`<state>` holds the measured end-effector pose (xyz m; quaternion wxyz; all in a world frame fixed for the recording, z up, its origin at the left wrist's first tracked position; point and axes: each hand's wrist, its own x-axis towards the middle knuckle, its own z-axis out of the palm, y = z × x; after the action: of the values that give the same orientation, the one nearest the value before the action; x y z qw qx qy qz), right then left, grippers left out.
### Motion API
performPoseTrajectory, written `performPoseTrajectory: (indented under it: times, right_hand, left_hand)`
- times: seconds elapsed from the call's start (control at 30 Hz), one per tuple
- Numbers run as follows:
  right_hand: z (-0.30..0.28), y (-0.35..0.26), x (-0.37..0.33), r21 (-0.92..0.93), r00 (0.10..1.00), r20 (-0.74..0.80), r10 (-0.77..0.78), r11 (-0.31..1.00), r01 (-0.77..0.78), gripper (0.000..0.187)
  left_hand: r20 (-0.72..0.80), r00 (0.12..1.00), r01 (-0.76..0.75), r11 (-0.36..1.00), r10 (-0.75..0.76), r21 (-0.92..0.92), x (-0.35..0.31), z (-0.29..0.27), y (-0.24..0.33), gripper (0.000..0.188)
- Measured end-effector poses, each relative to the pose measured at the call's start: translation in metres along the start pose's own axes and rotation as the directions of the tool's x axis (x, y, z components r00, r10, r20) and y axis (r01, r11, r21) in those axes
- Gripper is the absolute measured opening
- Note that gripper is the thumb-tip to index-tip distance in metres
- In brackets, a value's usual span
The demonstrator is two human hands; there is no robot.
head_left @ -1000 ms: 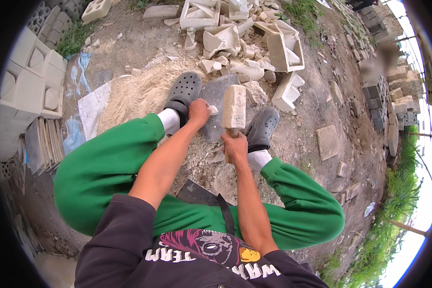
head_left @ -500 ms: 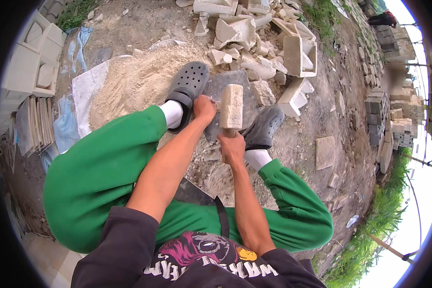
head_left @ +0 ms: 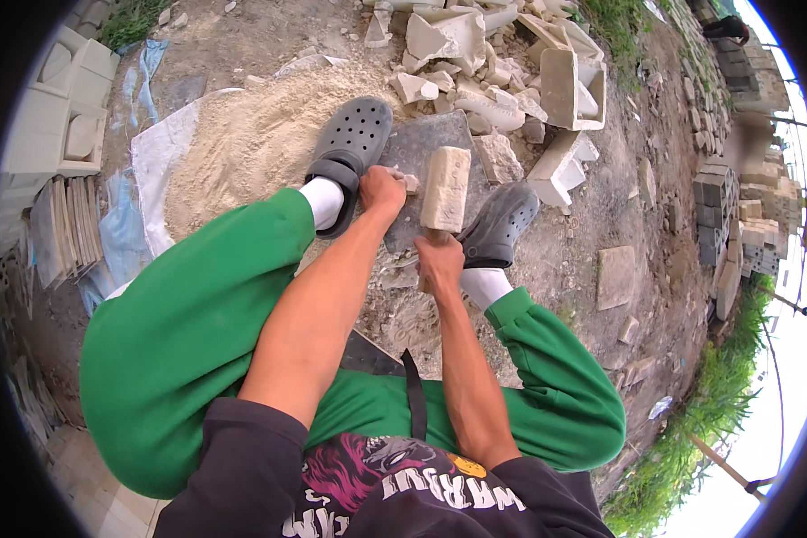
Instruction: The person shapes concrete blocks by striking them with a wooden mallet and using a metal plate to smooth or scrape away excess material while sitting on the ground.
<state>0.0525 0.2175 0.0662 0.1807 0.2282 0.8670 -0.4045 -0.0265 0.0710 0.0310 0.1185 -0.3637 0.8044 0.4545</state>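
My right hand (head_left: 440, 262) is wrapped round the short handle of a mallet (head_left: 446, 190), whose pale, worn block-shaped head stands up above my fist. Beside my left shoe, my left hand (head_left: 383, 190) is closed on a small pale stone chunk (head_left: 411, 184), of which only the end shows past my fingers. Beneath both hands lies a dark flat slab (head_left: 421, 139), dusty on top. The mallet head is over the slab, to the right of the chunk; whether it touches anything below is hidden.
My grey clogs (head_left: 354, 134) flank the slab. Pale powder (head_left: 242, 152) is heaped on a white sheet (head_left: 160, 152) at the left. Broken pale blocks (head_left: 475, 85) pile up beyond the slab. Moulded blocks (head_left: 85, 134) and upright thin boards (head_left: 67, 229) stand far left.
The mallet and my right hand have shifted slightly right. More of the small chunk shows beyond my left fingers. The whole view has moved a little.
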Motion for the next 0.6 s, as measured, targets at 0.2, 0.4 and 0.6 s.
performPoseTrajectory:
  times: [0.2,0.4,0.6]
  right_hand:
    - [-0.039,-0.049,0.004,0.244,0.998,-0.018,-0.062,0.967,0.065,0.036]
    - [-0.024,-0.047,0.017,0.358,0.906,-0.184,-0.382,0.832,0.424,0.016]
    - [-0.019,-0.023,0.014,0.067,0.986,0.114,0.119,0.990,-0.127,0.038]
  left_hand:
    - [0.033,0.999,-0.032,0.999,0.032,-0.003,-0.002,-0.006,-0.007,0.014]
    - [0.039,0.999,-0.018,1.000,0.018,-0.012,-0.006,-0.005,0.003,0.016]
    - [0.026,0.999,-0.046,0.998,0.045,0.038,0.001,-0.005,-0.005,0.016]
